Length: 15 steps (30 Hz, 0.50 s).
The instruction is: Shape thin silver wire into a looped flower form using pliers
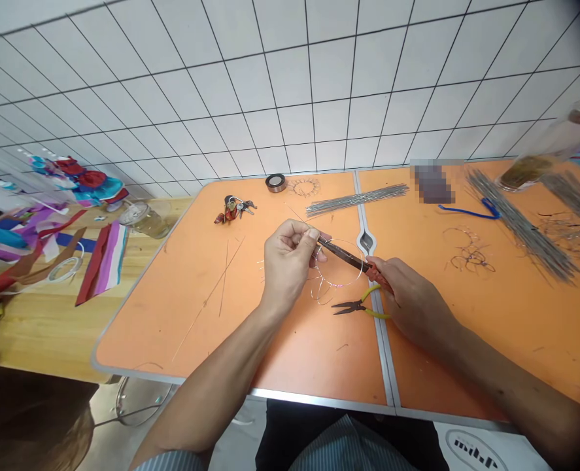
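Observation:
My right hand (pixel 417 297) is wrapped round the reddish grip of a long, dark, narrow tool (pixel 344 254); its exact kind is unclear. The tool's far end reaches to the fingertips of my left hand (pixel 290 258), which are pinched together on thin wire. A round wire loop (pixel 361 273) hangs from there above the table, with smaller loose loops below it. Yellow-handled needle-nose pliers (pixel 353 306) lie with jaws apart just under the tool, beside my right hand. The wire's end between my left fingers is hidden.
On the orange table (pixel 172 275) lie keys (pixel 235 208), a tape roll (pixel 275 182), a thin wire bundle (pixel 358 199), a larger bundle (pixel 522 222) and wire rings (pixel 471 258). A jar (pixel 525 171) stands right. Ribbons (pixel 104 261) cover part of the wooden table, near another person.

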Motion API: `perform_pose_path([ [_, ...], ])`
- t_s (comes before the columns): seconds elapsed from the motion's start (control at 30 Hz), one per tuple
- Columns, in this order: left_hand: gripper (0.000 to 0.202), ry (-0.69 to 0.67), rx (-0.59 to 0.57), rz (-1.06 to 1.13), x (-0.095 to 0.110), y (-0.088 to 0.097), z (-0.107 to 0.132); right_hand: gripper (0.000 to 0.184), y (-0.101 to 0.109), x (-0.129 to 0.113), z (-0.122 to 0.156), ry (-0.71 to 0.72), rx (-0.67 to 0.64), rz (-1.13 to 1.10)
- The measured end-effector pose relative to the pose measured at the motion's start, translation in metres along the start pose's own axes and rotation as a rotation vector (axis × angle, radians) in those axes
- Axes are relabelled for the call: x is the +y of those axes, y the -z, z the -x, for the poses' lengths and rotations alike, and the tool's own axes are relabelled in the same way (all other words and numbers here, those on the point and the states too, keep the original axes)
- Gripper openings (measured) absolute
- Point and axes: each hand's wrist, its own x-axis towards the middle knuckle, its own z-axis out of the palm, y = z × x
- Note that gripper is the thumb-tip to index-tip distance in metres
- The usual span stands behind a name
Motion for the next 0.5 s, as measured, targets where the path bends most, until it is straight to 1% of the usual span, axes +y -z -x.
perform_pose_path([
  [0.27, 0.026, 0.012, 0.010, -0.011, 0.0023, -0.0003, 0.0006, 0.031, 0.0026, -0.0031, -0.0001, -0.022, -0.039, -0.014],
  [0.37, 0.025, 0.014, 0.016, -0.012, 0.0033, -0.0006, 0.0007, 0.033, 0.0028, -0.0045, -0.0006, -0.022, -0.027, -0.007],
  [0.5, 0.024, 0.031, 0.046, -0.005, 0.0038, -0.0017, 0.0014, 0.034, 0.0013, -0.0057, -0.0035, -0.021, 0.006, 0.061],
])
